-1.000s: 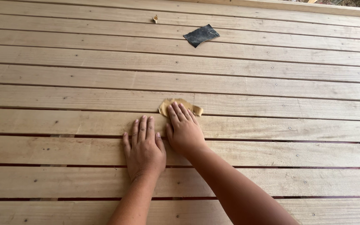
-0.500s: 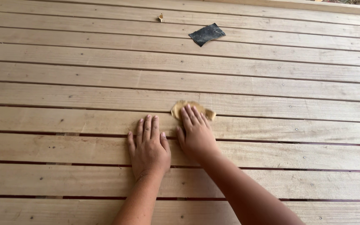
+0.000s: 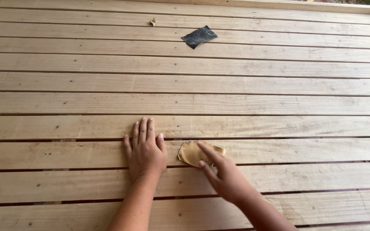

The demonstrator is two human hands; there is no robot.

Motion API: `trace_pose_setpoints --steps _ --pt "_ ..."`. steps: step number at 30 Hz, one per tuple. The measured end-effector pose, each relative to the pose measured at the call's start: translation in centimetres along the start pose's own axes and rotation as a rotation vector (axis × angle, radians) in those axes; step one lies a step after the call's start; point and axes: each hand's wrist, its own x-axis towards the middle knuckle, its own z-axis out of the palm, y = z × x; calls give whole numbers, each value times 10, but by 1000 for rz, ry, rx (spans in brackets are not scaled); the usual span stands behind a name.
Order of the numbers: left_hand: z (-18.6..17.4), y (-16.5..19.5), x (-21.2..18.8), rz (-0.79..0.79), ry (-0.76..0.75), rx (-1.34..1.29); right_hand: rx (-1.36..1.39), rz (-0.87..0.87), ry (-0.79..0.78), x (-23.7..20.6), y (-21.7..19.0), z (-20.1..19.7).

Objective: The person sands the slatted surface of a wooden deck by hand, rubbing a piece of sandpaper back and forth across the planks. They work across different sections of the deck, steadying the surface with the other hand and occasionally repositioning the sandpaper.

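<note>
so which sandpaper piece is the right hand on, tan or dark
The tan sandpaper piece, under the right hand's fingers. The dark sandpaper piece lies untouched, several boards away.
</note>
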Motion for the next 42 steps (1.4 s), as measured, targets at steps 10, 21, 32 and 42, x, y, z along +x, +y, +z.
trace_pose_setpoints --steps 10,21,32,42 --pt "4 54 -44 840 106 -120 -498 314 752 -1 141 -134" --pt "22 134 30 609 -496 52 -562 484 752 4 148 -137" --pt "7 49 -33 562 -206 -43 -547 468 737 1 142 -137" --pt "19 110 -43 345 -318 89 -495 450 766 1 142 -134"
